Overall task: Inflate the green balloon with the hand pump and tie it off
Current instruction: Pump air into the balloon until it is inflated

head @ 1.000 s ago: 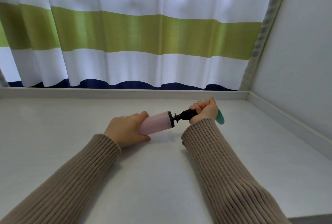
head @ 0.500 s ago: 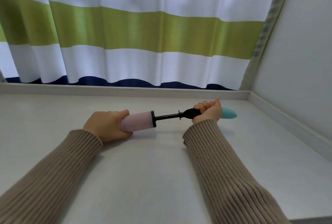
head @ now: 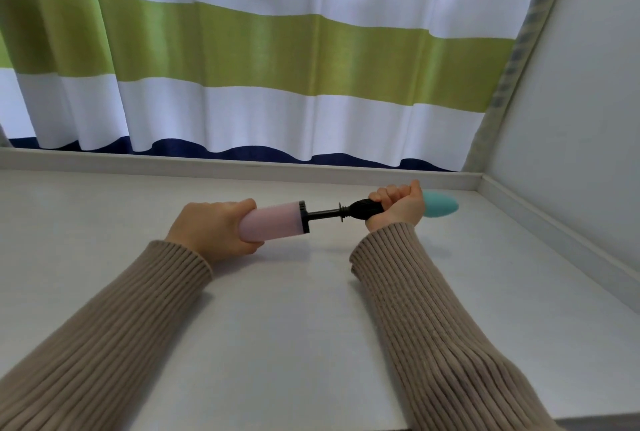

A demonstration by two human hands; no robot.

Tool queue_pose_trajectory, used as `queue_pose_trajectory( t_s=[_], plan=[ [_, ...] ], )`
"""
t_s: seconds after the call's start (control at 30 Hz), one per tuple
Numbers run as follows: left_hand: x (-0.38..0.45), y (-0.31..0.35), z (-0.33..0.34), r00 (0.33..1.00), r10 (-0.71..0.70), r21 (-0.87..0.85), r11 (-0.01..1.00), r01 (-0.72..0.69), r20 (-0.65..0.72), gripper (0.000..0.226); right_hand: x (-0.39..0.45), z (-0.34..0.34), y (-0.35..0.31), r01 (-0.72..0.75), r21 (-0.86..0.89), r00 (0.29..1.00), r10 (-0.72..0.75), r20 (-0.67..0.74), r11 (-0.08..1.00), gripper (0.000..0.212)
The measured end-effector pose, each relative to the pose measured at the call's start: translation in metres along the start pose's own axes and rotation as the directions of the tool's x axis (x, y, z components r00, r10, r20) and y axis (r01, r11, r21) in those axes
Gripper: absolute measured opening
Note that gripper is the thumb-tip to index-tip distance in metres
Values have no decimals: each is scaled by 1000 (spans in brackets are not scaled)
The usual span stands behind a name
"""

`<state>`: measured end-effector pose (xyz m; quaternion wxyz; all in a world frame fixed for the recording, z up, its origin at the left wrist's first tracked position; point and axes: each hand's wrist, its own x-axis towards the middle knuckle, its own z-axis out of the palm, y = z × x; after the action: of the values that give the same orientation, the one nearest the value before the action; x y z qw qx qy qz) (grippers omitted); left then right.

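Note:
The hand pump [head: 277, 221] lies level above the white table [head: 294, 326], its pink barrel to the left and a black rod and ribbed black nozzle to the right. My left hand [head: 211, 224] grips the barrel's left end. My right hand [head: 398, 205] is curled round the nozzle's far end, where the balloon's neck is hidden in the fist. The green balloon [head: 440, 204] sticks out to the right of that fist as a small, partly filled teal oval.
A striped white, green and navy curtain [head: 259, 60] hangs behind the table's raised back ledge [head: 242, 167]. A grey wall [head: 581, 119] with a low ledge bounds the right side. Beige knit sleeves cover both forearms.
The barrel was pulled left off the rod, then pushed partway back toward the nozzle. The balloon has swelled from a limp tip into a fuller oval.

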<state>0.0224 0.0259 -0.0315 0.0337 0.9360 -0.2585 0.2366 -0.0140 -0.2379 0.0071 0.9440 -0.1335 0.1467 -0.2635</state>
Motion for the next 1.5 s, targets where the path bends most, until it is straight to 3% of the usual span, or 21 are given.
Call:
queue_pose_trajectory(
  t_s=[0.17,0.47,0.73,1.0,1.3,1.5],
  plan=[
    [-7,-19,-4,1000,-24,16,1000,23,10,37,4,-3,-10,37,27,999,-36,-30,999,44],
    [7,39,-4,999,31,-36,999,-30,36,38,-1,-1,4,-7,-8,1000,7,-13,1000,44],
    [-5,3,-6,1000,-9,42,999,9,3,37,5,-6,-13,38,33,998,-36,-53,999,50],
    [8,41,-1,998,51,-11,999,-51,22,37,0,-5,2,9,2,1000,-9,-3,1000,54],
    [-6,1,-6,1000,-6,35,999,7,-2,34,5,-9,-11,55,4,998,-54,-35,999,51],
    [3,29,-4,999,34,10,999,-34,38,33,6,-11,-8,45,3,999,-45,-18,999,53]
  ],
)
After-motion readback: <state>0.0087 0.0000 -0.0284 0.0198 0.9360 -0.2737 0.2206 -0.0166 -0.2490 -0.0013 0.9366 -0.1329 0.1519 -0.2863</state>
